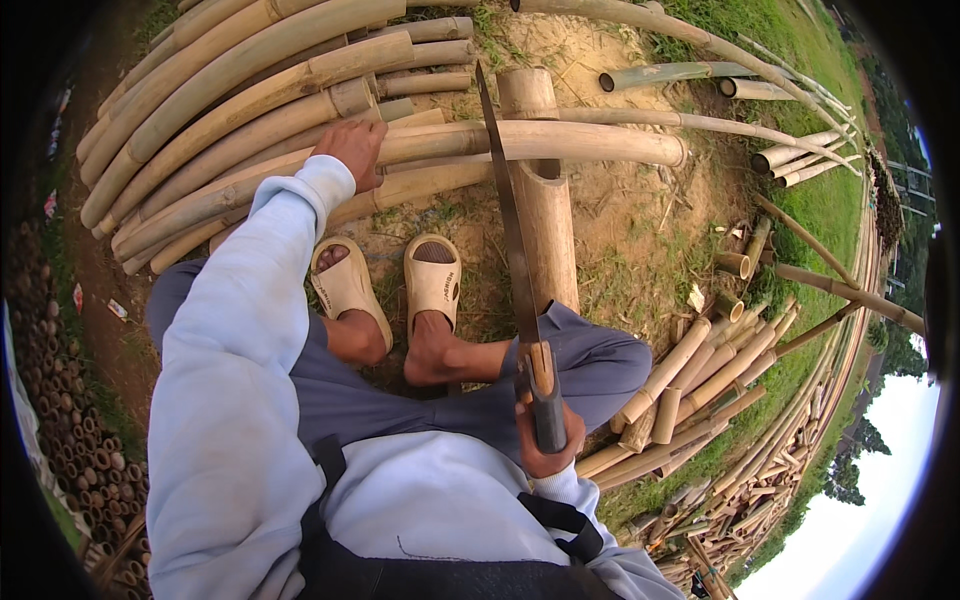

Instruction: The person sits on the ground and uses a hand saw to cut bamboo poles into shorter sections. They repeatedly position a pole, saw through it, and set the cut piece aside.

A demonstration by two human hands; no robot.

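My right hand (550, 440) is closed round the handle of a hand saw (512, 240), near my right knee. The saw's long blade points away from me and crosses a long bamboo pole (590, 143); whether its teeth touch the pole cannot be made out. That pole rests across a thick bamboo section (545, 235) with an open notch near its far part. My left hand (352, 150) lies on the pole to the left of the blade, its fingers curled over the bamboo.
Several bamboo poles (260, 65) are stacked at the far left. Short cut pieces (690, 380) lie in a heap to the right, with more bamboo beyond. My sandalled feet (432, 275) stand on the dirt below the pole. Bamboo rounds (100, 470) cover the left edge.
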